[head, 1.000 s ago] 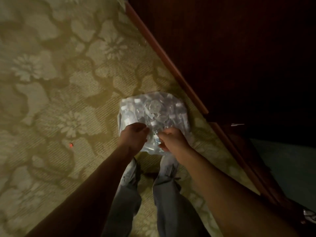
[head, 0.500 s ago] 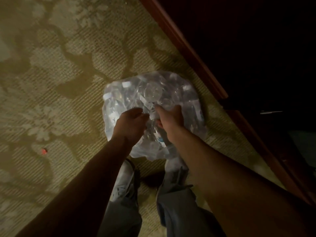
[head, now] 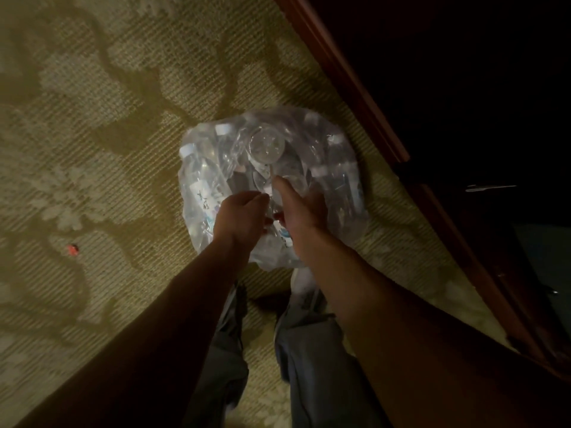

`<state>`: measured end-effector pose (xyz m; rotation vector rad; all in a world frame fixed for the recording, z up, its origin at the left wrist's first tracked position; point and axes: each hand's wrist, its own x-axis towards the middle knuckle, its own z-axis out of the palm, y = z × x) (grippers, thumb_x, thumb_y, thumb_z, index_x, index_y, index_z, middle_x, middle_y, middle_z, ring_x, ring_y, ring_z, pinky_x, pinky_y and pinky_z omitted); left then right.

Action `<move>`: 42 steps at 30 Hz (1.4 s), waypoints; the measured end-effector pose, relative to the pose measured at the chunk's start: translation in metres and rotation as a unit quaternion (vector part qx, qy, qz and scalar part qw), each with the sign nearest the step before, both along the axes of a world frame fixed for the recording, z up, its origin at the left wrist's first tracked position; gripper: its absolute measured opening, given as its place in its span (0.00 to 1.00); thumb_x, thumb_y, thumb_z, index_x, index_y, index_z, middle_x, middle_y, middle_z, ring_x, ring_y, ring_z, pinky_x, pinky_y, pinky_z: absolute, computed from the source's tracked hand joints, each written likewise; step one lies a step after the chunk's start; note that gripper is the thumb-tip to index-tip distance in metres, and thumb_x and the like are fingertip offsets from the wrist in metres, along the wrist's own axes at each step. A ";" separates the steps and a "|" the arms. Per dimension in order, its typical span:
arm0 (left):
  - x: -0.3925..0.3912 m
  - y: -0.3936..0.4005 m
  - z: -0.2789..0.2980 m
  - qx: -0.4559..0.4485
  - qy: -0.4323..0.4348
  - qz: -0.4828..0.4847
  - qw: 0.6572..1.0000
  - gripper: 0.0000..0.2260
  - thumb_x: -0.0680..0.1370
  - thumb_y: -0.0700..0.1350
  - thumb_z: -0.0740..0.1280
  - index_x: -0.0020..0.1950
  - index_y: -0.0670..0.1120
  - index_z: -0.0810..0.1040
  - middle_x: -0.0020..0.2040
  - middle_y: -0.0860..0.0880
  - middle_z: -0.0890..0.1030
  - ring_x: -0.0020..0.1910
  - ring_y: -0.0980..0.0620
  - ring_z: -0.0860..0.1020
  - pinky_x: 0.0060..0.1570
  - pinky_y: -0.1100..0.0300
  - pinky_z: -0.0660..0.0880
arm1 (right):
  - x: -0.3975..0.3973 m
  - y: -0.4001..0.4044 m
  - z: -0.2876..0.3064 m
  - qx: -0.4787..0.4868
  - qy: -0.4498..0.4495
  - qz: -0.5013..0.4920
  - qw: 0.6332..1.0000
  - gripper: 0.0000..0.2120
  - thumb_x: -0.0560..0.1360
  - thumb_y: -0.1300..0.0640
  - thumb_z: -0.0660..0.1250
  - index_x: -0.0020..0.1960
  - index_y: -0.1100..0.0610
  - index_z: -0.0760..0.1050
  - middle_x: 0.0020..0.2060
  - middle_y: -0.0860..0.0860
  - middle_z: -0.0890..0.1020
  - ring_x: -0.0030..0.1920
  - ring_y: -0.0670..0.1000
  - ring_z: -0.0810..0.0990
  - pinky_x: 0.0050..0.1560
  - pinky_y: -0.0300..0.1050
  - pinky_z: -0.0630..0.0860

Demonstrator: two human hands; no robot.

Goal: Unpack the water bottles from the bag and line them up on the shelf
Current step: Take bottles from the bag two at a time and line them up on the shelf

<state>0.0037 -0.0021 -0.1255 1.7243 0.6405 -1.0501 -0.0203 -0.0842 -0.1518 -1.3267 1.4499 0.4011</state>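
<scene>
A clear plastic bag [head: 340, 180] full of several small water bottles sits on the carpet in front of my feet. White caps and a round bottle base [head: 267, 146] show through the film. My left hand [head: 239, 216] is at the near top of the bag with its fingers curled on the plastic. Close beside it, my right hand [head: 301, 208] grips the plastic too, with one finger stretched toward the bag's middle. What lies under the palms is hidden.
Patterned beige carpet [head: 123, 149] covers the floor. A dark wooden cabinet with a reddish base rail [head: 349, 78] runs diagonally on the right, its inside black. A small red speck [head: 72, 249] lies on the carpet at left. My legs and shoes stand below the bag.
The view has closed in on the bag. Both hands have shifted from its near edge up onto its top, and a right finger now stretches out.
</scene>
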 end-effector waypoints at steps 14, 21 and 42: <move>-0.027 0.016 0.023 -0.021 0.143 0.081 0.986 0.23 0.72 0.56 0.75 0.55 0.38 0.82 0.50 0.41 0.86 0.45 0.45 0.85 0.44 0.55 0.78 | -0.082 0.028 0.071 -0.057 -0.029 0.191 0.979 0.32 0.66 0.44 0.77 0.64 0.53 0.68 0.57 0.48 0.79 0.57 0.50 0.80 0.58 0.54 0.78; -0.003 0.030 0.018 -0.024 0.112 0.094 0.989 0.09 0.74 0.46 0.74 0.47 0.40 0.84 0.46 0.41 0.86 0.40 0.45 0.83 0.44 0.53 0.80 | -0.058 -0.011 0.067 -0.003 -0.070 0.370 0.926 0.29 0.73 0.28 0.56 0.52 0.54 0.72 0.43 0.49 0.79 0.45 0.51 0.80 0.50 0.55 0.79; 0.009 0.033 -0.018 -0.022 0.102 0.080 0.991 0.18 0.73 0.51 0.73 0.54 0.38 0.83 0.45 0.41 0.86 0.33 0.49 0.82 0.32 0.62 0.73 | 0.064 -0.050 -0.024 0.021 0.029 0.147 0.989 0.45 0.67 0.40 0.75 0.75 0.60 0.63 0.69 0.59 0.74 0.66 0.60 0.76 0.67 0.60 0.74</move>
